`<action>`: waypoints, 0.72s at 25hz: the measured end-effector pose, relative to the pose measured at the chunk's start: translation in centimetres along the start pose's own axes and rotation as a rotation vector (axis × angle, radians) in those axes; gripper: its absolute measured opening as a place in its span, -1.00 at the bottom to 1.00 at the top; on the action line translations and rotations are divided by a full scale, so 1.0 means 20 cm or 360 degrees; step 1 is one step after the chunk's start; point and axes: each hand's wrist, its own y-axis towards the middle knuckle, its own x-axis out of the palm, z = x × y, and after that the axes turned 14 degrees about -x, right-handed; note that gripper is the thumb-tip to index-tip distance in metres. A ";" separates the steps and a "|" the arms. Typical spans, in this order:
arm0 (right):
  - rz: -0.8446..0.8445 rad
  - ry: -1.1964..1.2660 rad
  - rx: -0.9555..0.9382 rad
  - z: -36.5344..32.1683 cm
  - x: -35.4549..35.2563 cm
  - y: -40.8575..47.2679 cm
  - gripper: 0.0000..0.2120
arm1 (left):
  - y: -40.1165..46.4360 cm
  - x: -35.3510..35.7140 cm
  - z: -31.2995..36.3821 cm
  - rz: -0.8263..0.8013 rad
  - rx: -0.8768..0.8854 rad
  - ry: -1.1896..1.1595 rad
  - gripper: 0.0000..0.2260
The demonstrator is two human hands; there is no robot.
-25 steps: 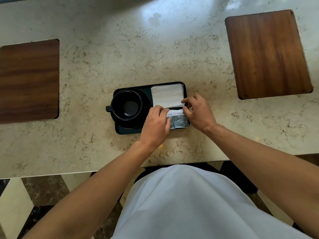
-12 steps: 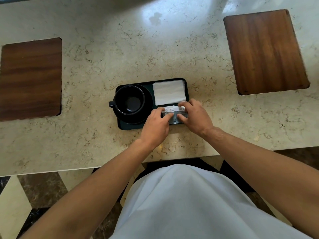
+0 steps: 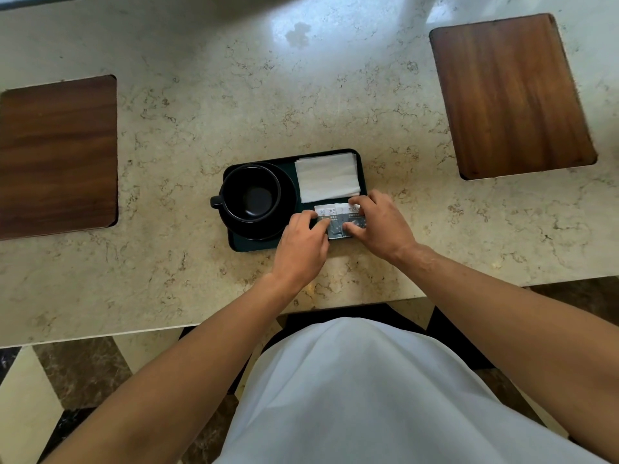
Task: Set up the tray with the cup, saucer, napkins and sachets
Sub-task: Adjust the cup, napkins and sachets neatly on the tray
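Observation:
A dark rectangular tray [image 3: 240,245] lies on the marble counter in front of me. On its left half a black cup [image 3: 251,193] stands on a black saucer [image 3: 288,209], handle pointing left. White folded napkins [image 3: 327,177] fill the tray's far right part. Several white-and-grey sachets [image 3: 336,220] lie side by side in the near right part. My left hand [image 3: 301,244] presses its fingertips on the left sachets. My right hand [image 3: 382,222] holds the right sachets between curled fingers and thumb. Both hands cover the sachets' outer edges.
Two dark wooden boards are set into the counter, one at the far left [image 3: 57,155] and one at the far right [image 3: 509,95]. The counter's near edge [image 3: 100,333] runs just below my forearms, with a patterned floor beneath.
The sachets have been spread and squared up in the tray's near right part. My right hand has come down from the tray's right edge onto them, and my left hand has shifted slightly left.

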 end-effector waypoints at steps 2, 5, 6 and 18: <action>-0.0004 0.0003 0.0001 0.00 0.00 0.00 -0.45 | 0.01 0.00 0.00 -0.0004 0.0028 0.0043 -0.69; -0.0014 0.0025 -0.0010 0.00 -0.01 0.00 -0.45 | 0.02 0.01 0.01 -0.0011 0.0021 0.0070 -0.69; -0.0014 0.0036 -0.0013 0.00 -0.01 0.00 -0.45 | 0.02 0.02 0.01 -0.0014 0.0021 0.0079 -0.69; -0.0005 0.0047 -0.0020 0.01 -0.02 0.00 -0.46 | 0.06 0.02 0.05 -0.0024 0.0129 0.0323 -0.59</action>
